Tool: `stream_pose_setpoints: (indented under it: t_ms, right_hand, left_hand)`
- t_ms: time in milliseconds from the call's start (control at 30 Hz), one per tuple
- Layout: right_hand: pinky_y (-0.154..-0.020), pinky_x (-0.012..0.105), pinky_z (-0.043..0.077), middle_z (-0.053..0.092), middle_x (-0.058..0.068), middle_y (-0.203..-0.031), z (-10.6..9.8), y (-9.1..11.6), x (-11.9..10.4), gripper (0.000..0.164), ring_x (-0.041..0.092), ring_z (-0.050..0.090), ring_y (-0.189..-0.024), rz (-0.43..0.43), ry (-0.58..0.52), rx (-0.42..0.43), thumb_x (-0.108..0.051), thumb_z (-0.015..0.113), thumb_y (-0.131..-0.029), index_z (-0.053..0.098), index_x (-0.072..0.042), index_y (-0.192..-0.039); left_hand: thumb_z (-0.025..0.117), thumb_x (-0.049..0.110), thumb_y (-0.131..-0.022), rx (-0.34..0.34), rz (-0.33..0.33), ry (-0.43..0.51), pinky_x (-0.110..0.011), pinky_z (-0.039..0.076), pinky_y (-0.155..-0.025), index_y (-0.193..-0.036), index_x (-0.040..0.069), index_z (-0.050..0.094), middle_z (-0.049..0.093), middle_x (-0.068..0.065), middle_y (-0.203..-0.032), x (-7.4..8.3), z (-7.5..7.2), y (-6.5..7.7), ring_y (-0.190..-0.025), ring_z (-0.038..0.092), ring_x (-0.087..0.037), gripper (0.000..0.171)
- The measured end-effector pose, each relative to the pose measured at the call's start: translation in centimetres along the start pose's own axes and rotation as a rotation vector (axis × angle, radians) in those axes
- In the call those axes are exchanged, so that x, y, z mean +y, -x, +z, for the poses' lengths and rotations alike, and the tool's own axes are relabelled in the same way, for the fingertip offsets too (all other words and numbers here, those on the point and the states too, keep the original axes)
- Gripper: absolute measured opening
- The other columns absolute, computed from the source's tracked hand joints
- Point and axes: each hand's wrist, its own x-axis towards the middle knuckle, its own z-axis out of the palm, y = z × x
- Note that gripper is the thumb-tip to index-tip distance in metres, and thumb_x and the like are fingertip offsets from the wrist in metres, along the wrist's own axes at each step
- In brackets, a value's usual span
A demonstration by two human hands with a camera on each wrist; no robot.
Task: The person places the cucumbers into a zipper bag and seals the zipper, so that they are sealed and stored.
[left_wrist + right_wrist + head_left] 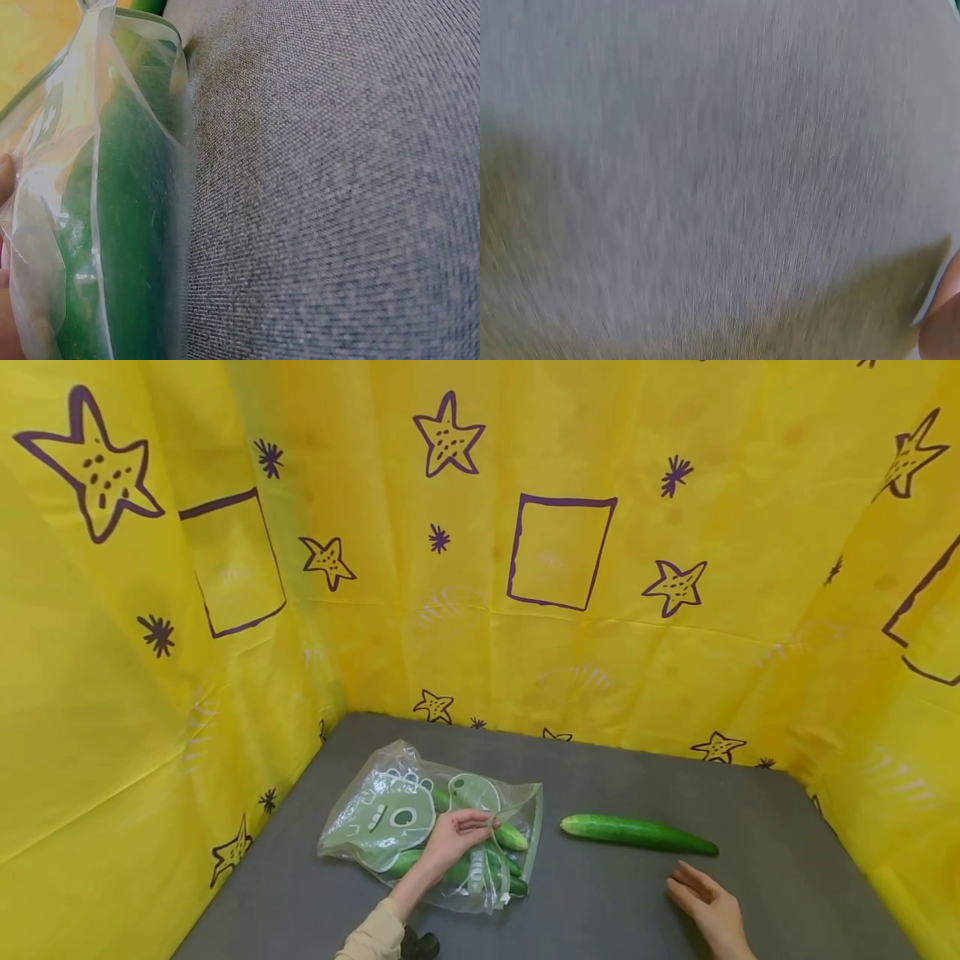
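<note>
A clear plastic zip bag (352,827) with a green cartoon print lies on the grey table, several cucumbers (513,837) inside it. My left hand (453,842) pinches the bag's upper edge near its opening on the right side. In the left wrist view, a dark green cucumber (131,217) shows through the clear plastic. One more cucumber (637,832) lies loose on the table, right of the bag. Just in front of its darker end is my right hand (708,910), apart from it, fingers slightly bent and holding nothing.
The grey cloth-covered table (600,910) is enclosed by yellow curtains (480,652) with purple stars and squares. A small black object (420,943) sits by the left sleeve at the near edge.
</note>
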Motion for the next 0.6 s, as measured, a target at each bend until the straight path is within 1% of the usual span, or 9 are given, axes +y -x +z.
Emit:
stream_pose_setpoints:
  t_ms: [100, 167, 233, 333, 400, 500, 533, 600]
  right_hand:
    - [-0.072, 0.006, 0.048, 0.06, -0.034, -0.089, -0.9, -0.4, 0.1, 0.078, -0.021, 0.052, -0.076, -0.024, 0.069, 0.063, -0.036, 0.069, -0.086, 0.033, 0.001, -0.144]
    - [-0.069, 0.004, 0.045, 0.053, -0.041, -0.081, -1.5, -0.6, 0.2, 0.078, -0.023, 0.05, -0.074, -0.03, 0.101, 0.119, -0.039, 0.069, -0.085, 0.035, 0.0, -0.144]
    - [-0.066, 0.002, 0.043, 0.046, -0.045, -0.075, -2.0, -0.9, 0.3, 0.076, -0.024, 0.048, -0.07, -0.022, 0.141, 0.192, -0.042, 0.068, -0.084, 0.04, -0.003, -0.143]
    - [-0.062, 0.0, 0.039, 0.04, -0.046, -0.071, -2.8, -1.3, 0.4, 0.071, -0.026, 0.045, -0.065, -0.026, 0.183, 0.301, -0.042, 0.069, -0.083, 0.046, -0.004, -0.139]
    - [-0.06, -0.001, 0.036, 0.038, -0.046, -0.07, -3.3, -1.6, 0.3, 0.068, -0.026, 0.041, -0.062, -0.034, 0.209, 0.353, -0.041, 0.069, -0.083, 0.049, -0.004, -0.136]
    - [-0.059, -0.001, 0.035, 0.044, -0.042, -0.077, -4.1, -2.2, 0.2, 0.066, -0.027, 0.038, -0.061, -0.052, 0.25, 0.393, -0.041, 0.069, -0.084, 0.051, -0.004, -0.135]
    - [-0.058, 0.0, 0.036, 0.054, -0.037, -0.082, -4.3, -2.5, 0.2, 0.065, -0.027, 0.037, -0.062, -0.062, 0.271, 0.395, -0.041, 0.069, -0.084, 0.051, -0.003, -0.134]
    - [-0.059, 0.001, 0.036, 0.06, -0.03, -0.09, -4.7, -2.9, 0.0, 0.065, -0.028, 0.035, -0.063, -0.062, 0.31, 0.389, -0.041, 0.069, -0.084, 0.051, -0.004, -0.134]
  left_hand:
    - [0.064, 0.002, -0.087, 0.007, 0.002, -0.011, -0.018, 0.054, -0.083, -0.115, -0.013, 0.059, 0.063, -0.031, -0.112, 0.0, 0.0, 0.1, -0.091, 0.068, -0.004, 0.032]
    - [0.064, 0.002, -0.087, 0.014, 0.004, -0.02, -0.017, 0.054, -0.082, -0.115, -0.013, 0.059, 0.064, -0.03, -0.111, 0.0, 0.1, 0.1, -0.091, 0.068, -0.004, 0.032]
    - [0.064, 0.003, -0.087, 0.017, 0.003, -0.023, -0.017, 0.054, -0.082, -0.115, -0.013, 0.059, 0.064, -0.03, -0.111, 0.0, 0.1, 0.1, -0.091, 0.069, -0.005, 0.032]
    - [0.064, 0.004, -0.087, 0.017, 0.017, -0.033, -0.018, 0.054, -0.082, -0.114, -0.013, 0.06, 0.064, -0.03, -0.111, -0.1, 0.0, 0.1, -0.092, 0.069, -0.007, 0.032]
    - [0.064, 0.004, -0.088, 0.014, 0.024, -0.039, -0.018, 0.054, -0.083, -0.114, -0.013, 0.06, 0.065, -0.03, -0.11, -0.1, 0.0, 0.1, -0.093, 0.069, -0.008, 0.032]
    - [0.064, 0.004, -0.088, 0.014, 0.021, -0.043, -0.018, 0.054, -0.083, -0.114, -0.012, 0.06, 0.065, -0.029, -0.111, -0.2, 0.0, 0.0, -0.093, 0.068, -0.006, 0.031]
    - [0.064, 0.004, -0.088, 0.015, 0.018, -0.041, -0.018, 0.054, -0.082, -0.114, -0.012, 0.06, 0.065, -0.029, -0.111, -0.2, 0.0, 0.0, -0.092, 0.068, -0.006, 0.031]
    - [0.064, 0.003, -0.087, 0.014, 0.007, -0.03, -0.018, 0.054, -0.083, -0.114, -0.011, 0.06, 0.065, -0.029, -0.111, -0.1, 0.0, 0.1, -0.092, 0.069, -0.006, 0.031]
